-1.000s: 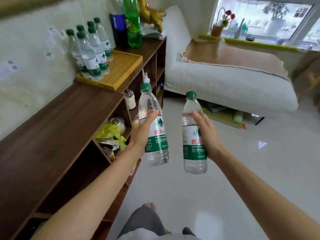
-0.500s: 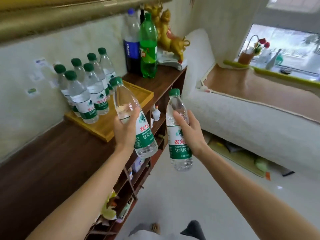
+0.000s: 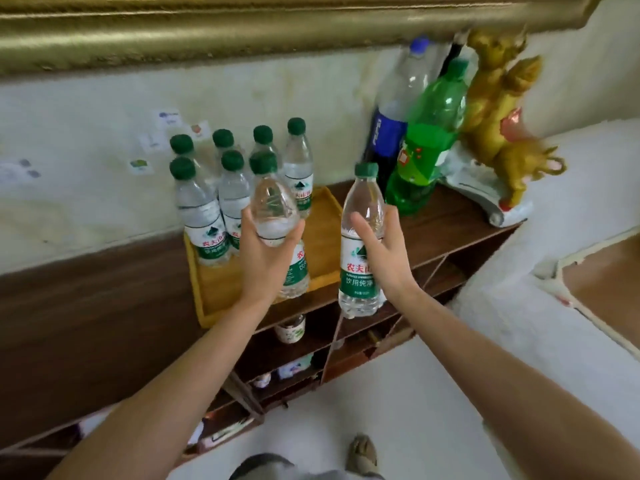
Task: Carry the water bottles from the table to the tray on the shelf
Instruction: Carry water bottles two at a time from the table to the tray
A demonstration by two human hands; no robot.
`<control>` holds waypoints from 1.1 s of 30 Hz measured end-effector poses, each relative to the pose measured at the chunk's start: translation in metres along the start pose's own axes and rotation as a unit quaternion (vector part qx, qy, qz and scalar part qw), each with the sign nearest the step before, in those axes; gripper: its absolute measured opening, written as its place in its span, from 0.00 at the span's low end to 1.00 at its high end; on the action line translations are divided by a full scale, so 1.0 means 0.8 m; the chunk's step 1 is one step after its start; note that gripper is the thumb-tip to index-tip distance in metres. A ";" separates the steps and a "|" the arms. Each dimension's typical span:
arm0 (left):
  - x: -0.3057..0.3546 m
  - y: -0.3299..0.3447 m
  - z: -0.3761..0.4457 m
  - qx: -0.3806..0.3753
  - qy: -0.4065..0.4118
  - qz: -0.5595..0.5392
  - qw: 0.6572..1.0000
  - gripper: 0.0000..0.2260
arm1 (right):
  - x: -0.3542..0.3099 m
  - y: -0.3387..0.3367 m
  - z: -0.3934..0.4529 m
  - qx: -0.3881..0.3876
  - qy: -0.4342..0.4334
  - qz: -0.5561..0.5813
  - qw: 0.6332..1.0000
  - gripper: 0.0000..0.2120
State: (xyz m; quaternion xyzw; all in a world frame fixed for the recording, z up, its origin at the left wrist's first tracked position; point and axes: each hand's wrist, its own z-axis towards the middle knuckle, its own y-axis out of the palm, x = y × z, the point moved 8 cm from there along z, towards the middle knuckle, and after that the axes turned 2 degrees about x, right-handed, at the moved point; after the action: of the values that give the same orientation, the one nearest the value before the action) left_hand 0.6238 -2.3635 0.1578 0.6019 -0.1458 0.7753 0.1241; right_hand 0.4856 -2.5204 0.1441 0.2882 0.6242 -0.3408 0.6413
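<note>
I hold one clear, green-capped water bottle in each hand. My left hand (image 3: 268,256) grips a water bottle (image 3: 273,209) that hangs over the near part of the yellow wooden tray (image 3: 323,233) on the dark shelf top (image 3: 450,216). My right hand (image 3: 384,258) grips a second, upright water bottle (image 3: 360,268) just right of the tray, over the shelf's front edge. Several more water bottles (image 3: 204,220) stand in the tray's back left part, against the wall.
Right of the tray stand a blue-labelled soda bottle (image 3: 389,133), a green soda bottle (image 3: 424,150) and a gold figurine (image 3: 502,116). A gold frame (image 3: 242,32) hangs overhead. Open shelf cubbies hold jars and clutter. A white sofa (image 3: 554,271) lies to the right.
I have come closer and turned to face the shelf. Both hands have carried their bottles up and forward; the left bottle is now above the tray.
</note>
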 end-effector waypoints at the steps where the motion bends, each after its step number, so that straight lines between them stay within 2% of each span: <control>1: 0.000 0.006 0.005 0.017 0.003 0.003 1.000 0.22 | 0.000 0.002 0.021 -0.024 -0.002 0.000 1.000 0.18; 5: -0.010 0.021 0.019 0.081 0.004 0.026 0.996 0.24 | -0.002 0.018 0.086 -0.117 -0.020 -0.012 0.993 0.20; 11: -0.031 0.043 0.035 0.123 -0.016 0.044 0.991 0.27 | 0.021 0.044 0.135 -0.184 -0.040 -0.044 0.981 0.34; 15: -0.053 0.049 0.037 0.119 -0.026 0.051 0.991 0.30 | 0.033 0.051 0.142 -0.184 -0.051 -0.054 0.980 0.36; 19: -0.064 0.045 0.037 0.126 -0.025 0.049 0.990 0.31 | 0.044 0.048 0.141 -0.173 -0.066 -0.068 0.980 0.33; 24: -0.079 0.042 0.036 0.085 -0.024 0.094 0.992 0.35 | 0.049 0.041 0.135 -0.154 -0.084 -0.072 0.982 0.33; 29: -0.116 0.023 0.007 0.093 -0.055 0.207 0.972 0.31 | 0.080 0.033 0.127 -0.156 -0.062 -0.118 0.979 0.34; 33: -0.118 0.028 0.008 0.134 -0.060 0.222 0.964 0.28 | 0.095 0.030 0.129 -0.138 -0.047 -0.165 0.976 0.31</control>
State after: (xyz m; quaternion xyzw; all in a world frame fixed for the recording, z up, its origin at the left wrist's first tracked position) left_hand 0.6448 -2.3883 0.0658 0.6114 -0.1778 0.7581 -0.1414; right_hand 0.5661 -2.5936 0.0729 0.0739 0.6729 -0.3657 0.6388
